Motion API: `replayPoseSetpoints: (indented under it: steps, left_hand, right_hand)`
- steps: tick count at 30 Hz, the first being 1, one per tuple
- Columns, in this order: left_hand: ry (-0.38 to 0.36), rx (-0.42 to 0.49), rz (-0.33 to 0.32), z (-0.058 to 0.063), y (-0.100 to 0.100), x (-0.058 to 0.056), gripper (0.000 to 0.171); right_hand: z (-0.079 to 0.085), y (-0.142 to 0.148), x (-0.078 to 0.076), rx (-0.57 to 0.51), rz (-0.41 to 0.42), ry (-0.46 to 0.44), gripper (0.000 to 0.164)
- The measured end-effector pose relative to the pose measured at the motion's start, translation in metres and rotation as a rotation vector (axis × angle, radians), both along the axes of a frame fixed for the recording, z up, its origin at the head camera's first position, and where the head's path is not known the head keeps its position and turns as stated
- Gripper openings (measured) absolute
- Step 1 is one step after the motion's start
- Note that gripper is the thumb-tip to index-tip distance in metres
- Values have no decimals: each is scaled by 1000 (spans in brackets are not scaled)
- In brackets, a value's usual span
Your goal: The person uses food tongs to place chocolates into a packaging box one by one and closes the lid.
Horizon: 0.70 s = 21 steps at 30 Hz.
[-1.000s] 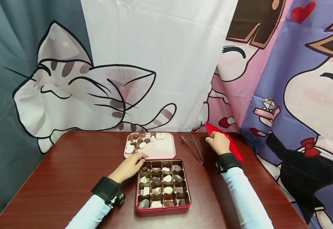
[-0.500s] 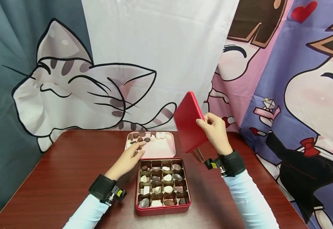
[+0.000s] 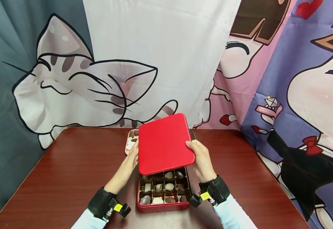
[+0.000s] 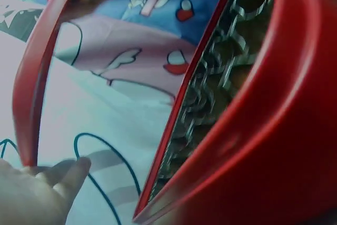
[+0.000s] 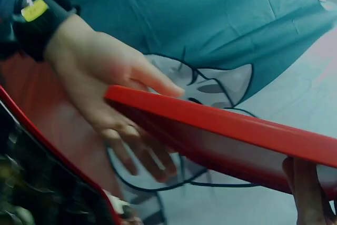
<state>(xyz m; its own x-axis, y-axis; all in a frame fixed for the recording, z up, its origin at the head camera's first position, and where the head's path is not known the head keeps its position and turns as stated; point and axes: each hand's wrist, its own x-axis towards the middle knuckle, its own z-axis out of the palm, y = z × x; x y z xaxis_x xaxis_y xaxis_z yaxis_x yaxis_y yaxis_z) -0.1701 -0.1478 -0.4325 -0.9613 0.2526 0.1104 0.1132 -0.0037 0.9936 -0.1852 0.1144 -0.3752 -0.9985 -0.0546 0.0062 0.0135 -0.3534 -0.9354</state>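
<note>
A red square lid (image 3: 166,144) is held tilted above the chocolate box (image 3: 163,208), covering its back rows from the head view. My right hand (image 3: 203,159) grips the lid's right edge, thumb on top and fingers beneath. At the opposite edge is my left hand (image 3: 123,170); the right wrist view shows its thumb above the lid's corner and its fingers loosely extended below, not closed round it. Chocolates (image 3: 169,186) fill the visible compartments of the red box. In the left wrist view a gap separates the lid (image 4: 34,88) from the box rim (image 4: 181,98).
Behind the lid a pink tray (image 3: 127,149) with chocolates shows only its left end. A sliver of the tongs (image 3: 193,135) peeks out past the lid's right side. Brown tabletop (image 3: 77,171) extends to both sides, with a printed curtain (image 3: 160,38) at the back.
My right hand has lifted the lid from the table's right side and swung it left over the box. The left hand has come from near the tray to the lid's left edge.
</note>
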Motion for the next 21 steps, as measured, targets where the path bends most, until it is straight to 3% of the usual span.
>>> replayPoseSetpoints:
  steps: [3,9,15,21]
  left_hand:
    - [-18,-24,52,-4,1,11,65]
    - [-21,18,81,-15,7,23,66]
    - [-60,23,115,-23,15,37,69]
    - [-93,-28,120,-32,21,47,69]
  right_hand:
    - [-13,-3,6,7,34,-16,12]
    - [-32,-6,22,295,141,16,50]
    - [-47,-2,30,504,162,18,60]
    - [-63,3,35,578,143,-59,66]
